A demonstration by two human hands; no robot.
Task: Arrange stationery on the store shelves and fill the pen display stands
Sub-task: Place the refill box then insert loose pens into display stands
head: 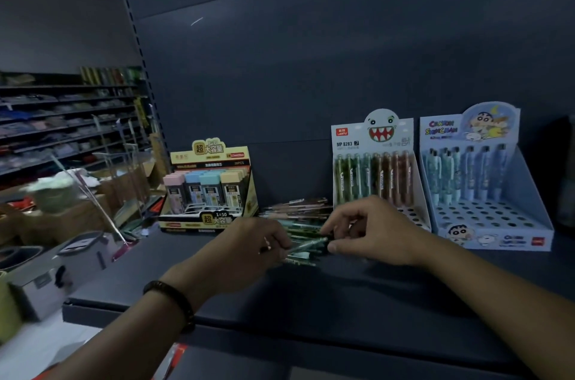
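On the dark, matte shelf point(311, 295), the left hand point(258, 242) and the right hand point(370, 230) each pinch one end of a slim teal pen point(308, 244), held level just over a loose pile of pens point(298, 211). Behind the pile stands a white card stand point(376, 168) printed "LANTU MP 8283" under a toothy monster face, its back row holding pens. A blue stand point(479, 180) reads "Crayon Shinchan". On the left, a yellow box point(211, 186) marked "1=10" holds pastel cases. A beaded bracelet point(171, 295) circles the left wrist.
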